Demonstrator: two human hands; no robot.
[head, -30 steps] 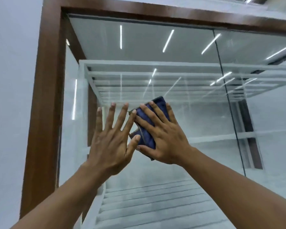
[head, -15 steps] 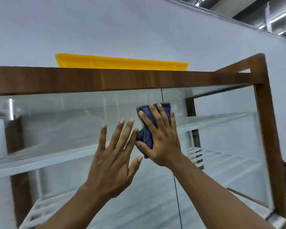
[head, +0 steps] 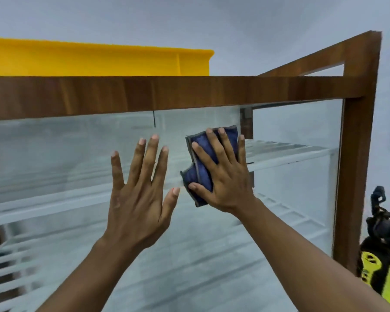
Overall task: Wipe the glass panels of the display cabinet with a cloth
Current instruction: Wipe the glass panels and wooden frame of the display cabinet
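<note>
Pressing one blue cloth point(head: 202, 174) on glass panel point(head: 297, 188): right hand point(head: 225, 181), fingers spread flat; left hand point(head: 137, 199) splayed beside.

cloth point(head: 202, 172) mostly hidden under the right hand point(head: 227, 185); yellow bin point(head: 77, 60) cut off at left edge.

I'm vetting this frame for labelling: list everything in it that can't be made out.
Head view only.
Blue cloth: largely covered by the right hand.
Yellow bin: cut by the left edge, base behind the wooden top rail.
Black and yellow object: cut by the right edge, unidentifiable.
Left hand: contact with the glass unclear.
Lower left shelves: blurred.
</note>
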